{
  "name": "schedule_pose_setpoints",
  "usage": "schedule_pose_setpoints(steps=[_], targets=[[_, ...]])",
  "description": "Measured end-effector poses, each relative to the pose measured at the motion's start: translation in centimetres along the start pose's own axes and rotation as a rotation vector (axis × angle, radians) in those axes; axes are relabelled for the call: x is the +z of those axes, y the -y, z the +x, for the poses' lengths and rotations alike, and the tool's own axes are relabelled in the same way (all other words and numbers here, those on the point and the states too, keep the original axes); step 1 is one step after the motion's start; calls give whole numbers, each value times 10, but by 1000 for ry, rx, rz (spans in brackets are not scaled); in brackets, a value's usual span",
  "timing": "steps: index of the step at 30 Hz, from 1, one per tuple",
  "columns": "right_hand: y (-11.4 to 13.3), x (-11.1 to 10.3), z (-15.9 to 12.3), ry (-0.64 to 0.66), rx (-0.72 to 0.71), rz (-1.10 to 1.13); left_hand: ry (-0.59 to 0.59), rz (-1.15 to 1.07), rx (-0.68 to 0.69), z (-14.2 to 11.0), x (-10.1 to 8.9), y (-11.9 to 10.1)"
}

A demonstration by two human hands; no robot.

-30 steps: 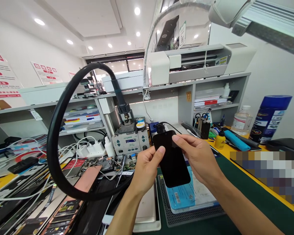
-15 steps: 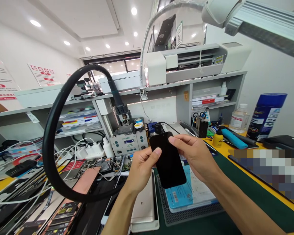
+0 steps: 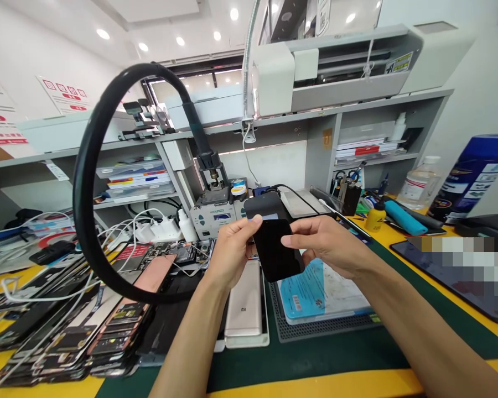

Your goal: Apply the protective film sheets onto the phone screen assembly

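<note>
A black smartphone (image 3: 276,253) is held up in front of me between both hands, its glossy dark face toward me. Its upper part looks greyer, with a pale patch that seems to be a reflection. My left hand (image 3: 229,247) grips the left edge, thumb on the front and fingers mostly hidden behind. On the right side, my right hand (image 3: 327,243) pinches the phone, fingertips on the front and others behind the edge. Below it lies a blue and white flat packet (image 3: 305,296) on a grey perforated mat (image 3: 282,326). A gold phone (image 3: 244,309) rests left of the mat.
A thick black hose (image 3: 85,166) loops at the left, rising from a grey soldering station (image 3: 211,218). Stacked phone parts (image 3: 120,326) and white cables cover the left bench. A yellow bottle (image 3: 375,216), a clear bottle (image 3: 419,182) and a blue spray can (image 3: 468,179) stand right.
The phone has tilted back, and its upper part now looks lighter. My right hand has slid lower along its right side. The view has shifted downward.
</note>
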State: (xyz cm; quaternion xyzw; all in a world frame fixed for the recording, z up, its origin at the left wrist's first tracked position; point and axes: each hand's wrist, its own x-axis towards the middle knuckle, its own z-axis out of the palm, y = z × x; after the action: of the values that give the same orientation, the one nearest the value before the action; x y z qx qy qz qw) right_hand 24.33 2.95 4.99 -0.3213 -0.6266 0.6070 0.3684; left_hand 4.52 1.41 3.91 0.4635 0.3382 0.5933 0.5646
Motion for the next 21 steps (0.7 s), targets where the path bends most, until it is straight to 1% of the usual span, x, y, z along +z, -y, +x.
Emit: schedule_pose_setpoints(steps=[3, 7, 9, 14, 21], targets=[[0, -1, 0, -31, -27, 12, 49, -42, -45, 0, 2, -3], [1, -2, 1, -105, -79, 27, 146, -77, -179, 1, 1, -6], [1, -2, 2, -127, -93, 32, 174, -76, -226, 1, 0, -5], [0, 0, 6, -165, -101, 31, 185, -82, -226, 0, -1, -1], [-2, 0, 7, -139, -81, 11, 221, -72, -251, -1, -3, -3]])
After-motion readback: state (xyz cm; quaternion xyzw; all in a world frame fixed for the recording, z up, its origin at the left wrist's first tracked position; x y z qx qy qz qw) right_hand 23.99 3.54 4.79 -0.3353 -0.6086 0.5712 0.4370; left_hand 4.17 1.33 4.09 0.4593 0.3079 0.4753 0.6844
